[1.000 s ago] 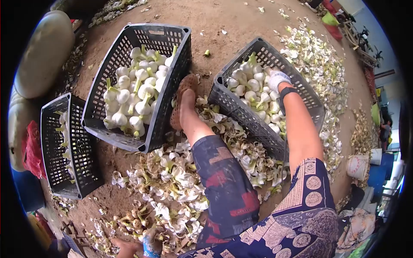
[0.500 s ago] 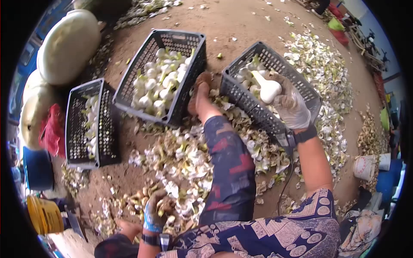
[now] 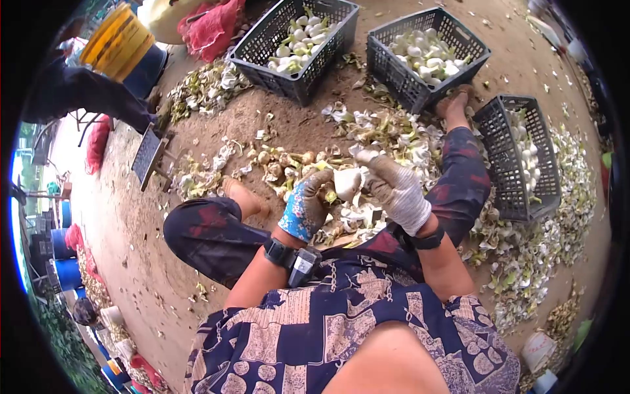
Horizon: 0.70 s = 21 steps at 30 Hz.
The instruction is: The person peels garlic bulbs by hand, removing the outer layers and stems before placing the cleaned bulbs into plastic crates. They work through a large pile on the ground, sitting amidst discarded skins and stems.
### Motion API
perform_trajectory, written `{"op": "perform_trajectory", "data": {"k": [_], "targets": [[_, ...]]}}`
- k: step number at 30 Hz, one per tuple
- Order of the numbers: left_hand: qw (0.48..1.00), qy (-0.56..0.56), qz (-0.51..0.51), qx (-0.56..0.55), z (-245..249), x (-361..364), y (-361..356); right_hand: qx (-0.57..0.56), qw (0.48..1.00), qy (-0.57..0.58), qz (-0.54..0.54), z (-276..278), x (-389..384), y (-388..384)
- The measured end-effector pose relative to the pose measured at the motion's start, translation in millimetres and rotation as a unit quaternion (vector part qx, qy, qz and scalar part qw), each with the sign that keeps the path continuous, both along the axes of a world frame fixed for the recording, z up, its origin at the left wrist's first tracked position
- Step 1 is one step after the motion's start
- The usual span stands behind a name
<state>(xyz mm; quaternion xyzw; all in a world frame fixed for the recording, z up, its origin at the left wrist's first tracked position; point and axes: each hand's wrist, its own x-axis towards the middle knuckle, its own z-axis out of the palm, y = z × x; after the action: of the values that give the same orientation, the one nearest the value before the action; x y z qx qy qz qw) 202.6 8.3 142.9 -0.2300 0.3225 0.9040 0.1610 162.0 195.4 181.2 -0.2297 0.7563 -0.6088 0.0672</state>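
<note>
A garlic bulb with white skin is between my two hands, above the heap on the ground. My left hand, in a soiled glove with a blue floral cuff, has its fingers closed on the bulb's left side. My right hand, in a whitish knitted glove dirty at the fingertips, is curled against the bulb's right side. Its fingertips partly hide that edge. Just beyond the hands lie untrimmed garlic bulbs and loose peelings.
Black crates holding white garlic stand ahead: a left crate, a middle crate and a right crate. More peelings spread along the right. A small stool, a yellow bucket and another person's leg are at left.
My right hand has come back from over the right crate, where it held a trimmed bulb, to meet my left hand at another bulb. The view has swung left and down.
</note>
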Motion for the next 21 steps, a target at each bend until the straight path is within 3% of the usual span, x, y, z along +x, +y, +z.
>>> {"op": "perform_trajectory", "data": {"k": [2,4,5,6,7,8,10,13,14,16,17,18,19,20,21], "targets": [[0.998,-0.014,0.054,0.034,-5.4,5.7,-12.0,-0.11,0.974,-0.166,-0.105,-6.2,2.2,-11.9],[0.994,0.028,0.101,-0.037,-1.6,8.2,-16.6,-0.098,0.968,-0.198,-0.116,-4.3,5.0,-19.2],[0.994,0.029,0.103,-0.033,-10.0,9.6,-21.0,0.028,0.992,-0.107,-0.066,-5.5,9.9,-28.1],[0.981,0.086,0.098,-0.144,-24.9,12.3,-25.3,0.153,0.988,-0.014,-0.014,-7.0,14.3,-37.2],[0.953,0.14,0.092,-0.252,-27.2,12.6,-28.0,0.237,0.965,0.11,-0.029,-8.5,16.7,-46.6],[0.953,0.14,0.093,-0.25,-29.1,13.3,-31.8,0.229,0.957,0.172,-0.041,-20.9,15.0,-51.5],[0.969,0.122,0.125,-0.173,-26.4,16.5,-39.7,0.112,0.987,-0.113,-0.008,-32.2,14.7,-55.8],[0.978,0.099,0.144,-0.111,-19.5,19.0,-37.5,0.144,0.96,-0.235,-0.052,-56.8,10.1,-52.0],[0.98,0.076,0.156,-0.094,-23.7,17.3,-37.3,0.098,0.933,-0.337,-0.074,-67.7,4.3,-42.7],[0.979,0.061,0.159,-0.114,-46.2,13.7,-40.6,0.037,0.989,-0.131,-0.05,-75.1,5.3,-36.0],[0.974,0.062,0.095,-0.197,-54.2,12.3,-42.2,0.013,0.968,-0.251,0.014,-61.8,10.1,-36.8],[0.959,0.061,0.025,-0.277,-61.7,15.2,-42.0,0.067,0.987,-0.143,0.039,-70.6,14.7,-41.5],[0.964,0.014,-0.015,-0.265,-48.6,14.9,-34.3,0.171,0.983,-0.036,0.059,-63.0,19.8,-52.4],[0.841,0.193,-0.079,-0.499,-66.5,16.4,-38.3,0.27,0.957,0.074,0.079,-50.4,20.9,-60.0],[0.955,0.082,-0.023,-0.283,-83.8,17.6,-35.2,0.264,0.96,0.054,0.07,-43.1,15.0,-59.8]]}}
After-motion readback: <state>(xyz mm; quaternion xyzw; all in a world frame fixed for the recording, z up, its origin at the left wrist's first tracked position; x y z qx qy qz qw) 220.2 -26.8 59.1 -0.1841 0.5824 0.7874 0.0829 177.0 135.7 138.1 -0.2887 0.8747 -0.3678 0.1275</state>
